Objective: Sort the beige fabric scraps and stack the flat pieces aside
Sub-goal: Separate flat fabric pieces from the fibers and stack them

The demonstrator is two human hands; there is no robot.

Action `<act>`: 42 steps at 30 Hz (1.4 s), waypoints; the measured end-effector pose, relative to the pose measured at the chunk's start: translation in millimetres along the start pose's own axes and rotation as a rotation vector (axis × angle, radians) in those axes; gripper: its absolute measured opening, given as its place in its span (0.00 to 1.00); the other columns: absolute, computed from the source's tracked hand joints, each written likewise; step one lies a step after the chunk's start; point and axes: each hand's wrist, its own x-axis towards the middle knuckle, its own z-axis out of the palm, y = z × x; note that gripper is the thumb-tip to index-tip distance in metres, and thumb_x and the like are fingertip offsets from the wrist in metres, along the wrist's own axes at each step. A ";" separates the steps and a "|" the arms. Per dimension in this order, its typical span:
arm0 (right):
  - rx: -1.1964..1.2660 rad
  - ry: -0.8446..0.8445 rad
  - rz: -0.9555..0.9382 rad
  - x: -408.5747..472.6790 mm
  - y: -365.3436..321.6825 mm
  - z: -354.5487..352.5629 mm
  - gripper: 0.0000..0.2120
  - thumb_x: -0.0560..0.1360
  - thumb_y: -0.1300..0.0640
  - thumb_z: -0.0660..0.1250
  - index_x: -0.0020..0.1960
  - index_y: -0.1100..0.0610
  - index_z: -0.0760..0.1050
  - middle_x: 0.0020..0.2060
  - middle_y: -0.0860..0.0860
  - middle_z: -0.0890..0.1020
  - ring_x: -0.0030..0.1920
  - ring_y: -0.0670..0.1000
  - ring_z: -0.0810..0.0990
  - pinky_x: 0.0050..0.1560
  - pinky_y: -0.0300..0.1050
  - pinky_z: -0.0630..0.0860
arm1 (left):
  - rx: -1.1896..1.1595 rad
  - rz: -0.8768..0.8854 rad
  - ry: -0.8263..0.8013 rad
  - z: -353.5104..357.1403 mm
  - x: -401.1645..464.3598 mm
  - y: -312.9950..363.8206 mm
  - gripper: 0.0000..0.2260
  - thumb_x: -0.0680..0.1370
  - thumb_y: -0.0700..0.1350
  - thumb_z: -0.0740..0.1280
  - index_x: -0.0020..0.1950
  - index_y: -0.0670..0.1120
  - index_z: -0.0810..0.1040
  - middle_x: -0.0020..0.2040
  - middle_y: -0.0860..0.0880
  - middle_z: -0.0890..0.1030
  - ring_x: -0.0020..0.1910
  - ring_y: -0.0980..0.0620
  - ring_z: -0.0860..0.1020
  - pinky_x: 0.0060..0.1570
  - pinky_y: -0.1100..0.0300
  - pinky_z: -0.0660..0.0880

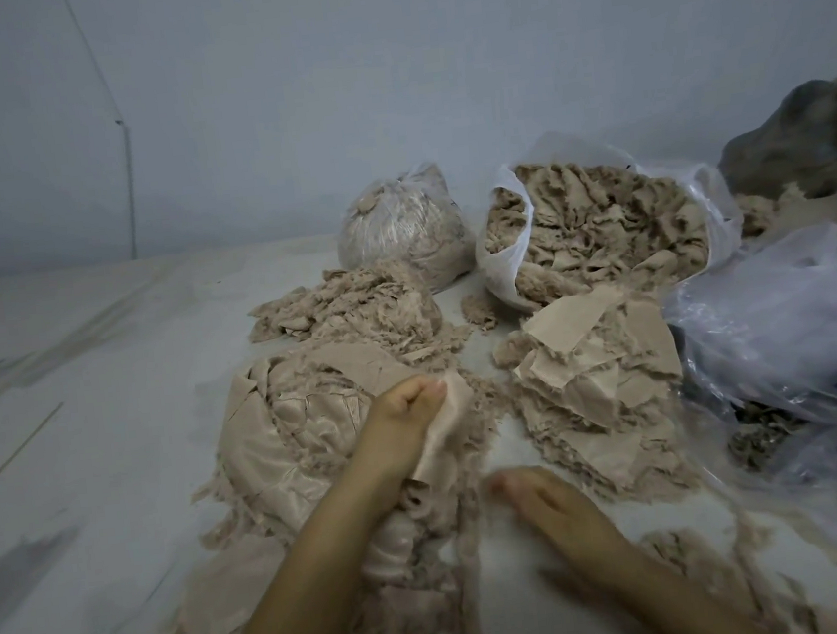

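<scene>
My left hand (pixel 404 419) grips a beige fabric piece (pixel 446 430) in a fist, lifted over the near middle of the floor. Below it hangs a crumpled bunch of beige scraps (pixel 410 550). My right hand (pixel 544 502) hovers low to the right with fingers relaxed and holds nothing. A mound of flat beige pieces (pixel 284 434) lies left of my left hand. A second heap of flat beige pieces (pixel 598 380) lies to the right. A pile of frayed scraps (pixel 353 305) sits farther back.
An open white plastic bag (pixel 503 261) full of beige scraps leans at the back right. A tied clear bag (pixel 401 225) stands beside it. Crumpled clear plastic (pixel 788 314) covers dark items at the right. Loose scraps (pixel 688 546) litter the pale floor. A wall rises behind.
</scene>
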 end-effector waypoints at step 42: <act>-0.431 0.069 -0.033 42.4 -14.6 29.9 0.09 0.75 0.53 0.68 0.39 0.52 0.71 0.38 0.46 0.74 0.41 0.46 0.73 0.42 0.38 0.69 | 0.822 0.147 -0.256 -90.8 -19.9 -32.3 0.07 0.74 0.49 0.71 0.51 0.57 0.80 0.47 0.64 0.80 0.48 0.65 0.76 0.49 0.70 0.70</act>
